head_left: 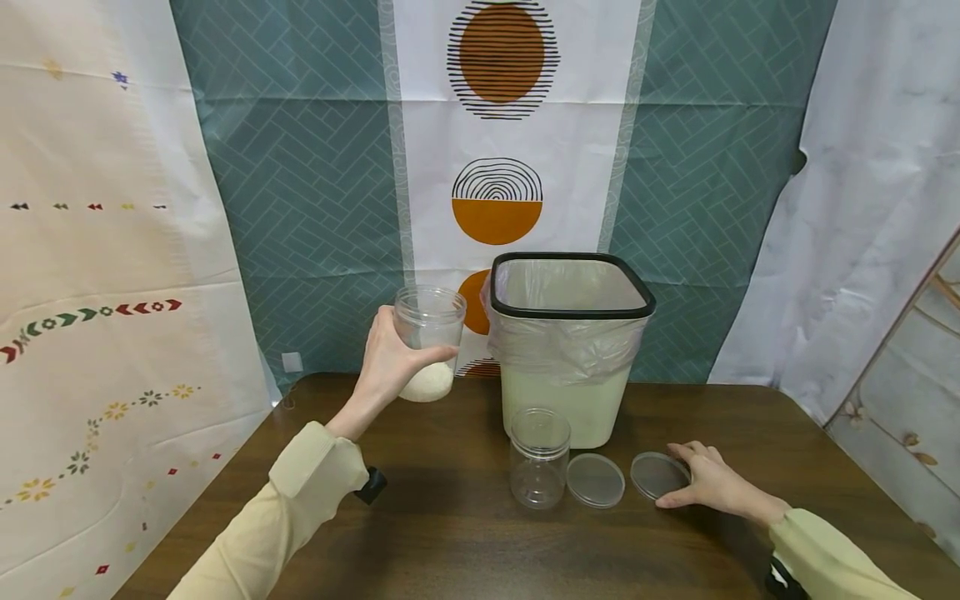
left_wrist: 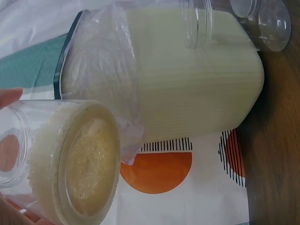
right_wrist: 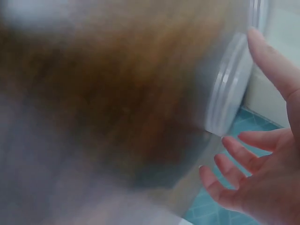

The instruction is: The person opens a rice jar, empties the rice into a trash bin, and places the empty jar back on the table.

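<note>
My left hand [head_left: 396,357] grips a clear plastic jar [head_left: 429,321] above the table, left of the bin. Whitish grains [head_left: 427,382] fill the jar's lower part, and its open mouth faces up. The left wrist view shows the jar's base [left_wrist: 91,164] with the grains behind it. My right hand [head_left: 708,479] is low over the table, thumb and fingers spread at the right edge of a clear round lid [head_left: 660,476]. In the right wrist view the fingers [right_wrist: 234,154] are loosely bent beside that lid [right_wrist: 229,84]; whether they touch it I cannot tell.
A second clear jar [head_left: 538,475] stands in front of the pale bin [head_left: 566,400], which has a black rim and a plastic liner. Another clear lid [head_left: 596,480] lies between that jar and the lid by my right hand. Patterned cloths [head_left: 315,208] hang behind the wooden table [head_left: 450,533].
</note>
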Available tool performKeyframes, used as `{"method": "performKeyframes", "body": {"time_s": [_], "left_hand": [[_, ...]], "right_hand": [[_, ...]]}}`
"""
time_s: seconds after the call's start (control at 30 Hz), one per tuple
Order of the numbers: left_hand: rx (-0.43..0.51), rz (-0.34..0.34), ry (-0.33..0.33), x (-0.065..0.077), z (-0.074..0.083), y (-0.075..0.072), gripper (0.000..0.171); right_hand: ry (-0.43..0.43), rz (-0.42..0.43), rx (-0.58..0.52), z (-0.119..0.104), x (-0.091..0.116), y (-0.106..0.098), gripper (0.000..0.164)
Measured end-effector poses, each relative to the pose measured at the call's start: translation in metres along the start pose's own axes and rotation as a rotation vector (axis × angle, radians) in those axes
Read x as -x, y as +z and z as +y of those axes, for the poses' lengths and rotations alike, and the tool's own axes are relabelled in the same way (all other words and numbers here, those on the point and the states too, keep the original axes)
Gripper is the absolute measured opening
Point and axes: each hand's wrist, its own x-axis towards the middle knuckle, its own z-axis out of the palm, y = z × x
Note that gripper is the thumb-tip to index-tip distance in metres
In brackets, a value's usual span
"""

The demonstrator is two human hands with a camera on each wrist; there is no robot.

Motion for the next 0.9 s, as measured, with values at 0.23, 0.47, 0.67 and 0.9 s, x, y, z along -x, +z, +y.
{"method": "performKeyframes", "body": {"time_s": [0.23,0.47,0.67,0.9], "left_hand": [[-0.001,-0.005,0.002,-0.001,0.001,0.0,0.083],[-0.005,0.005,-0.002,-0.002,0.002,0.002,0.081],[-0.005,0.019,0.014,-0.006,0.004,0.001,0.08],[-0.012,0.029,0.008,-0.009,0.006,0.001,0.08]], "right_hand": [[-0.007,0.047,-0.053,-0.003,-0.008,-0.016,0.083],[-0.004,0.116,-0.107,-0.009,-0.018,-0.032,0.066],[-0.011,0.174,-0.122,-0.014,-0.025,-0.043,0.055],[-0.007,0.214,-0.129,-0.021,-0.036,-0.059,0.052]]}}
